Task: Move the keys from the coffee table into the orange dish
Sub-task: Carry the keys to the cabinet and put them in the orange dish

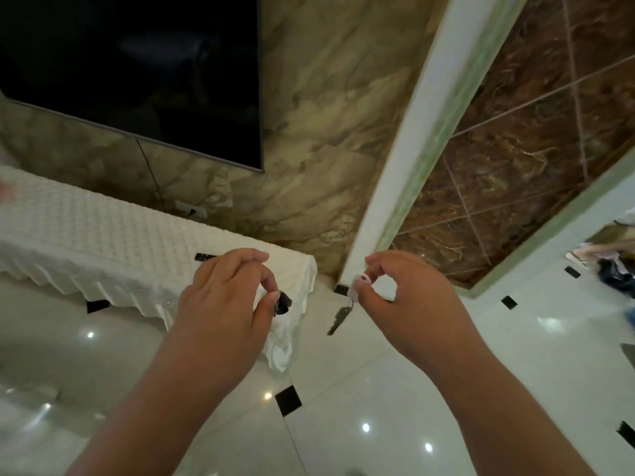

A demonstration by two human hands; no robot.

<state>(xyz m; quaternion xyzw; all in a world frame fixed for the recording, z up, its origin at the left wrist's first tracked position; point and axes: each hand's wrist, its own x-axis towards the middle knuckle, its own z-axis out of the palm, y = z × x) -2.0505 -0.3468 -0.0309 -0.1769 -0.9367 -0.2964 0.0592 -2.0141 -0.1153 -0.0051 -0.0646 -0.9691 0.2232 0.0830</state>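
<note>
1. Keys are split between two hands, both held in the air above the glossy white floor (343,389) with its small black diamond insets.
2. At far left, a cabinet under a white quilted cover (103,235) stands against the marble wall, below one dark television screen (137,63).
3. The left hand (223,304) pinches a small dark object (283,303) between thumb and forefinger; it looks like a black key fob, but most of it is hidden by the fingers, so I cannot tell which way it points.
4. One silver key (338,319) hangs between the hands from a small ring, its long axis tilted from upper right to lower left, with the blade tip pointing down toward the floor.
5. The right hand (405,304) is closed in a pinch on a pale pink-white tag (361,280) at the top of that ring, so the key dangles free below the fingertips.
6. No writing or brand can be read on the tag, the key or the dark object.
</note>
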